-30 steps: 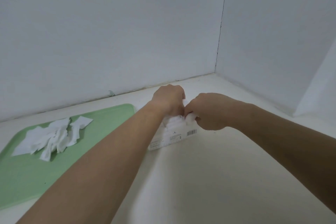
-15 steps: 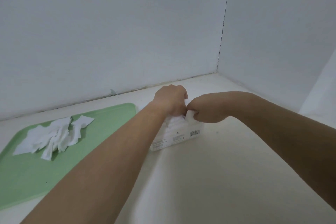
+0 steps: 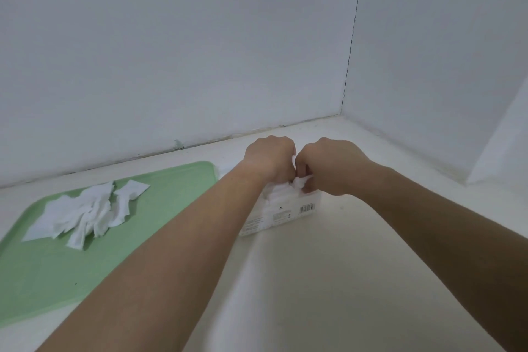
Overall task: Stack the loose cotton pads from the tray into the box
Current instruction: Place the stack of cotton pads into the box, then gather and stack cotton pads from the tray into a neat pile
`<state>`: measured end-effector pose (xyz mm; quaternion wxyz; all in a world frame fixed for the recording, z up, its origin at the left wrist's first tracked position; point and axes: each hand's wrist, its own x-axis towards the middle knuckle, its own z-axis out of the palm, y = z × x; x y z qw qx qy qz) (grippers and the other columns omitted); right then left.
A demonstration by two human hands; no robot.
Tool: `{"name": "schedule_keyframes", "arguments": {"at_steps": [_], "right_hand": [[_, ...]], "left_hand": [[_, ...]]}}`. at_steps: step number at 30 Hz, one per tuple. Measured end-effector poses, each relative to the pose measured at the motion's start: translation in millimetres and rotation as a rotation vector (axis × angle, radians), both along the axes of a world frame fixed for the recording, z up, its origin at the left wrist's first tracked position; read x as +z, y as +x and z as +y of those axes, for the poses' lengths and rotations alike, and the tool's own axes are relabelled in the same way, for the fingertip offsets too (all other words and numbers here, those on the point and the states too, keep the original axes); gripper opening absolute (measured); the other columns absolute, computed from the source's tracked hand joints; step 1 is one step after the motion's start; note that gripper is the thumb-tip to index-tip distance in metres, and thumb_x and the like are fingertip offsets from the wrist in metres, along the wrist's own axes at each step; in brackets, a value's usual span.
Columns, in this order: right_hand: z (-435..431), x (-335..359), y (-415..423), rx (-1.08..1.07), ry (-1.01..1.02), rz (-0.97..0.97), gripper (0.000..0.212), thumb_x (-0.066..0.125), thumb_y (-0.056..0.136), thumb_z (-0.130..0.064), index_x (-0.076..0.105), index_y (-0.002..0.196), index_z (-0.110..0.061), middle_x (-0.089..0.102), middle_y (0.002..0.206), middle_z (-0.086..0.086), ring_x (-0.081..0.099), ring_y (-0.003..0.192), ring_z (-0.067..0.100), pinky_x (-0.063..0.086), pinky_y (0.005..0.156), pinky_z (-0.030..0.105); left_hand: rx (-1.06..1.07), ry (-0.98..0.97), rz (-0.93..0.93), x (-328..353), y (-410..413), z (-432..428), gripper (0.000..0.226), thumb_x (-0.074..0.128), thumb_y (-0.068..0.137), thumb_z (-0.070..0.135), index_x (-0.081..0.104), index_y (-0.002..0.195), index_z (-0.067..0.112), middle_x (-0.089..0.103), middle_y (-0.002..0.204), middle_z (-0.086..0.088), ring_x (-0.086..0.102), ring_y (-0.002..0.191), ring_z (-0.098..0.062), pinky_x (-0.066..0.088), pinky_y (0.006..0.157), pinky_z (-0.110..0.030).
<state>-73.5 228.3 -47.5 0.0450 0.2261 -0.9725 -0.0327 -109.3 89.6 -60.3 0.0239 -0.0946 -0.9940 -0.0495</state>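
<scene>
A flat, pale-green plastic tray (image 3: 43, 274) with rounded corners lies at about 8 o'clock from the box. On its far half sits a heap of loose cotton pads (image 3: 88, 210): thin, white, soft-edged rectangles overlapping at all angles. The box (image 3: 281, 210) is small, white and rectangular, with fine grey print and a barcode on the side facing the camera, and white pads are packed in its open top. It stands on a smooth cream tabletop (image 3: 328, 280), near matte white wall panels (image 3: 171, 51) that meet in a corner at 1 o'clock.

Both forearms reach forward and converge over the box, knuckles up. The right hand (image 3: 328, 168) pinches a crumpled pad (image 3: 300, 182) at the box's opening. The left hand (image 3: 270, 160) is curled beside it, knuckles nearly touching; its fingertips are hidden, so its grasp cannot be told.
</scene>
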Motion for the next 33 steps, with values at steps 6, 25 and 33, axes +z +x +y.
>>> {"name": "schedule_keyframes", "arguments": {"at_steps": [6, 25, 33], "right_hand": [[0, -2, 1, -0.071, -0.045, 0.004, 0.018, 0.074, 0.080, -0.036, 0.057, 0.078, -0.030, 0.060, 0.091, -0.006, 0.061, 0.086, 0.020, 0.045, 0.064, 0.030], [-157, 17, 48, 0.146, -0.413, -0.164, 0.016, 0.054, 0.090, -0.025, 0.069, 0.090, -0.032, 0.066, 0.089, -0.013, 0.064, 0.093, 0.014, 0.054, 0.084, 0.035], [-259, -26, 20, 0.162, -0.596, -0.336, 0.032, 0.045, 0.095, -0.008, 0.070, 0.110, -0.021, 0.066, 0.120, 0.000, 0.061, 0.105, 0.016, 0.044, 0.087, 0.024]], "left_hand": [[-0.017, 0.160, -0.076, -4, 10, -9, 0.046, 0.064, 0.087, 0.055, 0.065, 0.121, 0.024, 0.068, 0.113, 0.002, 0.063, 0.100, -0.021, 0.050, 0.077, -0.034], [0.296, 0.614, 0.091, -5, 149, -216, 0.022, 0.060, 0.097, 0.043, 0.072, 0.098, 0.024, 0.071, 0.097, 0.008, 0.065, 0.092, -0.012, 0.047, 0.074, -0.027], [0.519, 0.820, 0.252, -32, 154, -294, 0.032, 0.046, 0.094, -0.002, 0.067, 0.089, 0.022, 0.071, 0.085, 0.004, 0.066, 0.078, -0.016, 0.047, 0.062, -0.021]]}}
